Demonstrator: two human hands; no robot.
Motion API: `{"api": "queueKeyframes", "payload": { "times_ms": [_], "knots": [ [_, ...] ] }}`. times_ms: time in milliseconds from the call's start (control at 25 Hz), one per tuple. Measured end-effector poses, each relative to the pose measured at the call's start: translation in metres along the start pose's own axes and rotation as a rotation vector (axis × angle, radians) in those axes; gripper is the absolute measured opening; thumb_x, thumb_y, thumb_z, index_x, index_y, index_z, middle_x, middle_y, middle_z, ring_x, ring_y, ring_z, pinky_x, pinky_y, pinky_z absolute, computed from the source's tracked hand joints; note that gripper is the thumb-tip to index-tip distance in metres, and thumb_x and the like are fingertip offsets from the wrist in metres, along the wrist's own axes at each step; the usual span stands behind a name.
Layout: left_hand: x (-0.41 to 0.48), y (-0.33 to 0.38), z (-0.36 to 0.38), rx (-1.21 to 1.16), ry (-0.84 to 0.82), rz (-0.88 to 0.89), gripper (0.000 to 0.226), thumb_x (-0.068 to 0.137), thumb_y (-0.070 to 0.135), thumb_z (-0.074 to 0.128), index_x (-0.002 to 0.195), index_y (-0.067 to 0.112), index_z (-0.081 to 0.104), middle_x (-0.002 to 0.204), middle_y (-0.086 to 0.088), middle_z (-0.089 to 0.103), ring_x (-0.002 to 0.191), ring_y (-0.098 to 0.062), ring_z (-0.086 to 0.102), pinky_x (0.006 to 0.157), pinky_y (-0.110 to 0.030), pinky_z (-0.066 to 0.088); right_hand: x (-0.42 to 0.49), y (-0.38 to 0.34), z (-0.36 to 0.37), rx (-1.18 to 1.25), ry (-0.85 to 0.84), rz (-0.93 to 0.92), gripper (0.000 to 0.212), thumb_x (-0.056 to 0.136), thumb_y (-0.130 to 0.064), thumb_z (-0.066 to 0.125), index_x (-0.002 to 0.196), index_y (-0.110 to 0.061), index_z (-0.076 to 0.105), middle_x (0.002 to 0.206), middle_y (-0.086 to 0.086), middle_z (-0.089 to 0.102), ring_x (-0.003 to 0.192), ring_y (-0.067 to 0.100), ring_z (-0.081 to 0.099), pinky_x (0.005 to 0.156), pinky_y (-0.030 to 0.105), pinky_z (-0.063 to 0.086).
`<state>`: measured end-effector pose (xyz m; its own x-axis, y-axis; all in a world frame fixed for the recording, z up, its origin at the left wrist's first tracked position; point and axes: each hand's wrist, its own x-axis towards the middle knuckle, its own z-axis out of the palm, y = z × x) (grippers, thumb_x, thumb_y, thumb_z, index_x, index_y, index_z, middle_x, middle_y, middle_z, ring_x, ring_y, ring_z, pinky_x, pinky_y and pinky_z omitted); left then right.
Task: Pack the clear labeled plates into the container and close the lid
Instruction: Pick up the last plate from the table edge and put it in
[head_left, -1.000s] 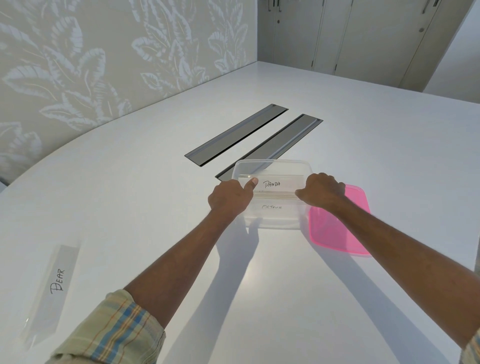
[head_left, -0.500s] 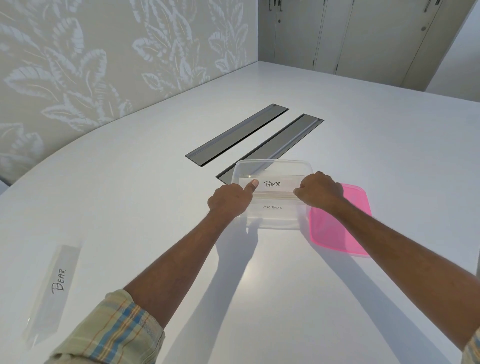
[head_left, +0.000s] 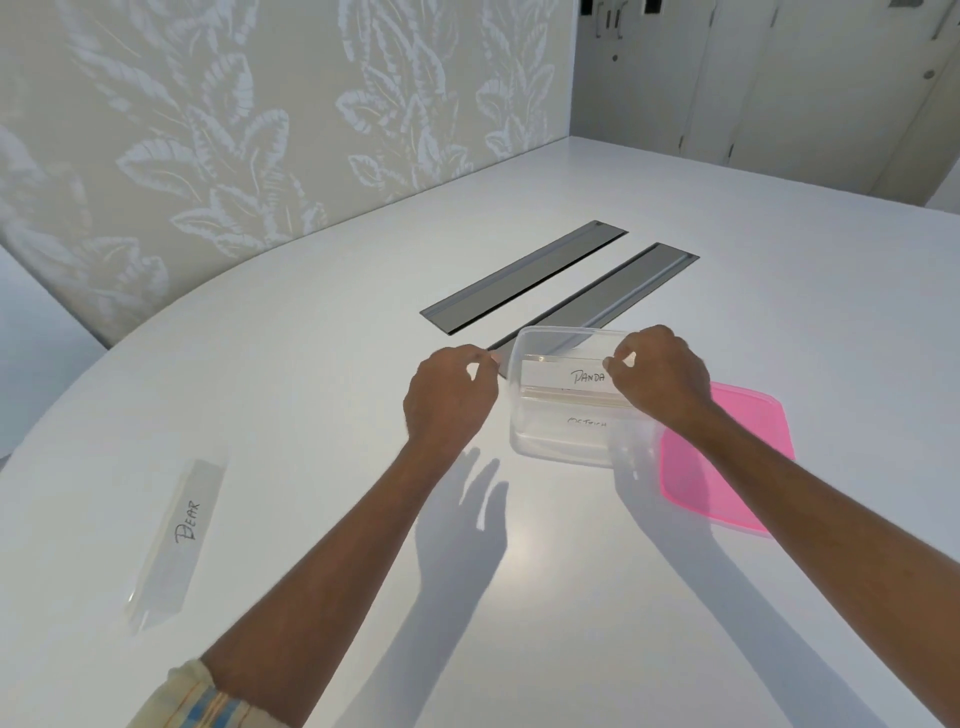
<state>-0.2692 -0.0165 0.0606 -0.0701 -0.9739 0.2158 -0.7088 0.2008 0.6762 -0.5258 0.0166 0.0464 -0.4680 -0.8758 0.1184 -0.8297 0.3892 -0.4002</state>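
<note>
A clear plastic container (head_left: 558, 453) stands on the white table. Inside it lie two clear plates, one labeled PANDA (head_left: 550, 375) on top and another with a partly readable label (head_left: 586, 423) below it. My right hand (head_left: 662, 376) is over the container's right side, fingertips pinched on the right end of the PANDA plate. My left hand (head_left: 449, 402) hovers just left of the container, loosely curled and holding nothing. A third clear plate labeled BEAR (head_left: 179, 535) lies at the near left. The pink lid (head_left: 737, 467) lies flat to the right of the container.
Two grey recessed cable slots (head_left: 522, 275) (head_left: 618, 293) run diagonally behind the container. A leaf-patterned wall borders the table on the left and cabinets stand at the far right. The table edge curves at the left.
My left hand has let go of the PANDA plate's left end and drawn back to the left, outside the container. My right hand stays at the plate's right end.
</note>
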Motion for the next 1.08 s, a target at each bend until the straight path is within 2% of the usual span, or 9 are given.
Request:
{"api": "queueKeyframes", "payload": {
  "times_ms": [120, 240, 360, 520, 720, 920, 1080],
  "knots": [
    [-0.018, -0.027, -0.041, -0.171, 0.039, -0.075, 0.025, 0.102, 0.046, 0.062, 0.111, 0.032, 0.080, 0.122, 0.010, 0.076, 0.111, -0.013, 0.071, 0.100, -0.037, 0.055, -0.007, -0.037, 0.012, 0.140, -0.030, -0.149, 0.022, 0.096, -0.041, 0.067, 0.110, -0.025, 0.074, 0.130, 0.002, 0.066, 0.121, 0.026, 0.062, 0.100, 0.041, 0.050],
    [-0.041, -0.057, -0.070, -0.246, 0.107, -0.141, 0.022, 0.102, 0.043, 0.065, 0.112, 0.030, 0.079, 0.123, 0.012, 0.076, 0.118, -0.012, 0.070, 0.101, -0.034, 0.054, -0.013, -0.085, 0.032, 0.277, -0.142, -0.302, 0.028, 0.093, -0.038, 0.072, 0.118, -0.024, 0.073, 0.127, -0.001, 0.070, 0.120, 0.021, 0.065, 0.104, 0.040, 0.052],
    [-0.063, -0.089, -0.097, -0.259, 0.177, -0.249, 0.025, 0.101, 0.046, 0.066, 0.117, 0.030, 0.077, 0.126, 0.014, 0.074, 0.120, -0.010, 0.069, 0.102, -0.035, 0.054, -0.024, -0.138, 0.061, 0.343, -0.270, -0.422, 0.034, 0.091, -0.039, 0.075, 0.122, -0.024, 0.072, 0.122, -0.006, 0.071, 0.117, 0.016, 0.066, 0.101, 0.035, 0.052],
    [-0.088, -0.133, -0.133, -0.254, 0.297, -0.372, 0.031, 0.101, 0.046, 0.065, 0.125, 0.028, 0.074, 0.130, 0.016, 0.072, 0.124, -0.010, 0.066, 0.108, -0.039, 0.053, -0.044, -0.206, 0.103, 0.396, -0.401, -0.518, 0.032, 0.089, -0.040, 0.077, 0.118, -0.027, 0.073, 0.114, -0.011, 0.069, 0.108, 0.012, 0.067, 0.089, 0.025, 0.048],
    [-0.119, -0.186, -0.168, -0.206, 0.423, -0.506, 0.032, 0.101, 0.041, 0.066, 0.130, 0.027, 0.073, 0.135, 0.010, 0.072, 0.129, -0.015, 0.065, 0.114, -0.043, 0.050, -0.075, -0.285, 0.149, 0.423, -0.557, -0.615, 0.033, 0.089, -0.034, 0.078, 0.120, -0.022, 0.073, 0.119, -0.004, 0.070, 0.111, 0.015, 0.067, 0.095, 0.029, 0.052],
    [-0.141, -0.225, -0.183, -0.201, 0.509, -0.652, 0.033, 0.102, 0.039, 0.065, 0.130, 0.022, 0.071, 0.132, 0.004, 0.070, 0.124, -0.015, 0.066, 0.109, -0.045, 0.053, -0.106, -0.348, 0.192, 0.413, -0.687, -0.667, 0.039, 0.090, -0.031, 0.078, 0.125, -0.017, 0.072, 0.126, 0.001, 0.070, 0.118, 0.018, 0.066, 0.104, 0.036, 0.054],
    [-0.150, -0.246, -0.180, -0.309, 0.579, -0.803, 0.036, 0.101, 0.042, 0.063, 0.129, 0.020, 0.069, 0.125, 0.001, 0.070, 0.114, -0.014, 0.068, 0.101, -0.043, 0.058, -0.119, -0.382, 0.219, 0.428, -0.757, -0.645, 0.044, 0.091, -0.029, 0.077, 0.132, -0.018, 0.068, 0.130, -0.001, 0.066, 0.117, 0.015, 0.062, 0.093, 0.028, 0.049]
  ]
}}
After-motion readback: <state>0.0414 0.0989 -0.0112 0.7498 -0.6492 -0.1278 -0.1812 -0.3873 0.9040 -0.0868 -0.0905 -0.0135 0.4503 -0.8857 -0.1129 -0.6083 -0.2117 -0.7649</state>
